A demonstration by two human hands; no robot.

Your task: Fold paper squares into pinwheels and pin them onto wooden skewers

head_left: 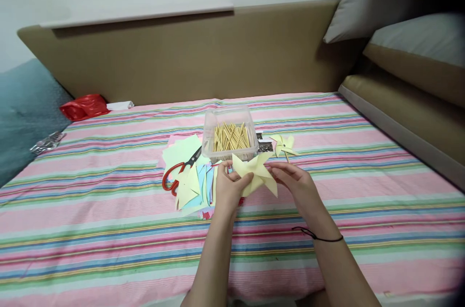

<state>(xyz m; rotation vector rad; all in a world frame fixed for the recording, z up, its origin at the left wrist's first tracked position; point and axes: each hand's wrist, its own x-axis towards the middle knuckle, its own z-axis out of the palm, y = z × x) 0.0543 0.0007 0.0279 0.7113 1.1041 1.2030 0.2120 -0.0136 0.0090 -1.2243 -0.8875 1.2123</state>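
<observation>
A pale yellow paper pinwheel with pointed blades is held up above the striped cloth. My left hand is closed on its left side, the thumb pressed over the front near the centre. At its right edge is my right hand, fingers bent and close together behind a blade; whether they grip the paper or something small is hidden. Just beyond stands a clear plastic box of thin wooden sticks. A second yellow pinwheel on a stick lies to the right of the box.
Red-handled scissors rest on coloured paper sheets and cut pieces left of my hands. Small dark items sit beside the box. A red bag lies at the far left. Cushions border the right side of the striped cloth.
</observation>
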